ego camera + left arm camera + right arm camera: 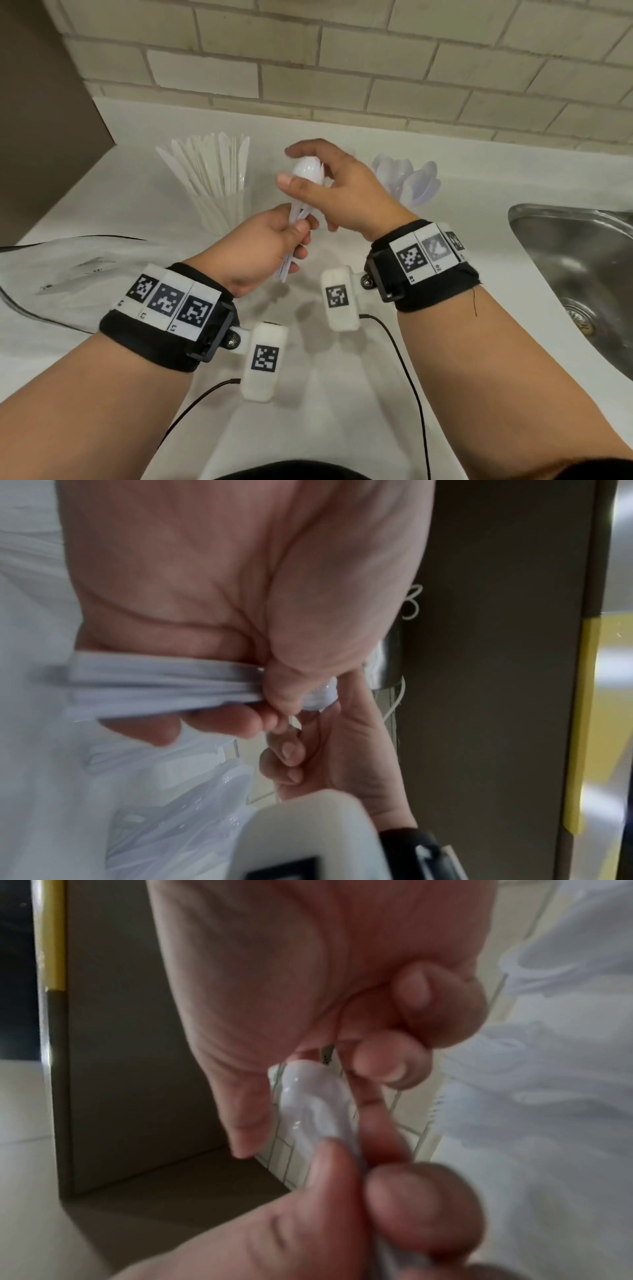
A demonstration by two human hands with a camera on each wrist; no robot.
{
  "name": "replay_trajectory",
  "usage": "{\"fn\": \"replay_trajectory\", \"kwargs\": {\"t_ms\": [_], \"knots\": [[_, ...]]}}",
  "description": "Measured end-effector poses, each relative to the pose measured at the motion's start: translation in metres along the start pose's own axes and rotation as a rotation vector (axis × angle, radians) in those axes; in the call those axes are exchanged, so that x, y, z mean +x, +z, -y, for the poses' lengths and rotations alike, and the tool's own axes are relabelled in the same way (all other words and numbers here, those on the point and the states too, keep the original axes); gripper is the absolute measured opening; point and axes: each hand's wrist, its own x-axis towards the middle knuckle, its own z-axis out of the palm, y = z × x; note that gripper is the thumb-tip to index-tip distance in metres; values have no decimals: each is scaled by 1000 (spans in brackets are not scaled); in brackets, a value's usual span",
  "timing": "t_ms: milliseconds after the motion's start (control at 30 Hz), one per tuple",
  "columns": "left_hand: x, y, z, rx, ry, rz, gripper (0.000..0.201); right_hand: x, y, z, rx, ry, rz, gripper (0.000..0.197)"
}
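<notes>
- Holding up a bundle of white plastic spoons, clear of the counter, between both hands. Bowls on top, handles down and slanting toward the body.
- Gripped low by the left hand: wrapped round the handles with the fingers, clamped across with the thumb. A tight fist, likely to stop the stack fanning out.
- Pressed flat across the palm, layer on layer, going by the left wrist view, and poking out past the fist at the handle ends.
- Capped on top by the right hand: pinched narrowly at the bowls, with the thumb in front, index arched over the tip and other fingers curled behind.
- Probably squaring and nesting the bowls, or peeling one off; cannot tell which.
- Wedged glossy between thumb and a fingertip, by the right wrist view.
- Looking just past the right hand to more spoons, stood bowls-up in a holder hidden from view. Looks like the home for this bundle.
- Off to the left, passing knives fanned out in a clear cup; sorted by kind, apparently.
- Further left, over a crumpled clear bag lying flat on the counter, maybe the source of all this cutlery.
- Far right, past a steel sink, well apart from the action.
</notes>
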Motion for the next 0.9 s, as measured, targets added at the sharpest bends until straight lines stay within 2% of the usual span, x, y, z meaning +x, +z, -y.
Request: {"fn": "replay_trajectory", "kwargs": {"t_ms": [133,200,267,367,467,533,600,700,800,900], "knots": [[-5,9,2,72,10,89,21,-6,3,-5,-55,25,-28,23],[-6,11,3,88,14,83,16,-8,1,-8,-56,28,-29,21],[-6,9,4,172,17,48,26,-6,-11,-9,-27,26,-83,20],[-7,0,2,392,15,-87,51,8,-51,-9,-112,-22,-373,21],[-9,-11,0,753,-4,-242,53,24,-87,-11,-246,-106,-646,27],[-12,-17,0,1003,-112,-320,56,32,-95,-20,-347,-102,-714,34],[-17,-23,3,1216,-256,-369,61,37,-93,-34,-400,-81,-713,35],[-25,-34,13,1375,-408,-386,67,42,-81,-62,-475,5,-624,32],[-30,-45,27,1384,-533,-330,70,44,-66,-86,-745,244,-460,35],[-31,-53,39,1297,-550,-310,64,43,-56,-95,-933,420,-307,46]]}}
